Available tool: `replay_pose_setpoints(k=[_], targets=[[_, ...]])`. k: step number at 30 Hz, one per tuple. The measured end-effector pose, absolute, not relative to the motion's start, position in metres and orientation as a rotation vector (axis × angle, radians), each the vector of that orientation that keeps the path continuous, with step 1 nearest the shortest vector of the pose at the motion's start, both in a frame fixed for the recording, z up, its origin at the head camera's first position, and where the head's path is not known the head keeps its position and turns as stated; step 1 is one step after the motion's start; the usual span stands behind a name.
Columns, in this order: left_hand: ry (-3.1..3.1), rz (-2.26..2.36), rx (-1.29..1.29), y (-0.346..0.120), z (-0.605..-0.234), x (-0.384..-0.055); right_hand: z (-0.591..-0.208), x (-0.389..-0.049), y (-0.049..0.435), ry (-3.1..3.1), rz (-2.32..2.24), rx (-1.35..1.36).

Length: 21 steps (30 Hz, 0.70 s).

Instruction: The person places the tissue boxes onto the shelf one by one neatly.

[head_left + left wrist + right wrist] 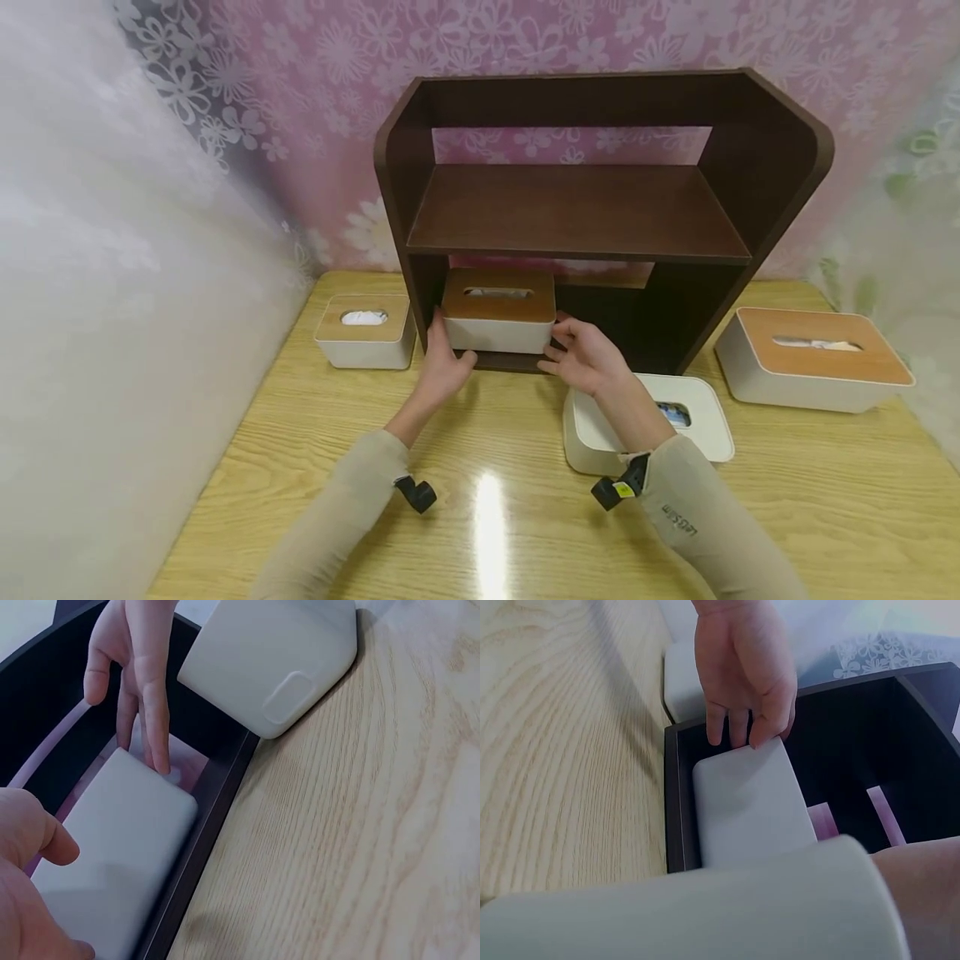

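Observation:
A tissue box (498, 337) with a brown wooden lid and white sides stands in the lower left of a dark brown shelf unit (577, 208). My left hand (444, 367) lies against the box's left side, fingers extended and thumb toward the front. At the right side, my right hand (588, 358) touches the front corner with loosely bent fingers. Seen from the left wrist, the right hand (139, 682) has its fingertips by the end of the white box (112, 855). From the right wrist, the fingers of the left hand (746, 667) touch its far end.
A smaller wood-lidded tissue box (365, 343) stands left of the shelf. Beneath my right forearm sits a white-lidded tissue box (693, 396). Further right is a larger wood-lidded box (817, 371). All three rest on the wooden table (300, 492). A pale wall (135, 275) borders the left.

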<state>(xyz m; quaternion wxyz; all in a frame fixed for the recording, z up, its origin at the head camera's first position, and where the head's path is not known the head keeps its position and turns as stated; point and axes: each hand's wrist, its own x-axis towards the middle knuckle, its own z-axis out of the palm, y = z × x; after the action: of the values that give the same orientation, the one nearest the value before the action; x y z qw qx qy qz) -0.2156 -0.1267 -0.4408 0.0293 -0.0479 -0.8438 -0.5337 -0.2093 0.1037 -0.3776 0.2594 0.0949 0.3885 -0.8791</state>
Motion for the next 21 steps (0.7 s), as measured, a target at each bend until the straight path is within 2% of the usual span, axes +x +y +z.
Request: replay_pose_setpoints(k=[21], targets=[[-2.575,-1.559,-0.148,-0.1198,-0.4397,-0.2197,-0.381,-0.2144,0.102,1.169,-2.392,0.294]])
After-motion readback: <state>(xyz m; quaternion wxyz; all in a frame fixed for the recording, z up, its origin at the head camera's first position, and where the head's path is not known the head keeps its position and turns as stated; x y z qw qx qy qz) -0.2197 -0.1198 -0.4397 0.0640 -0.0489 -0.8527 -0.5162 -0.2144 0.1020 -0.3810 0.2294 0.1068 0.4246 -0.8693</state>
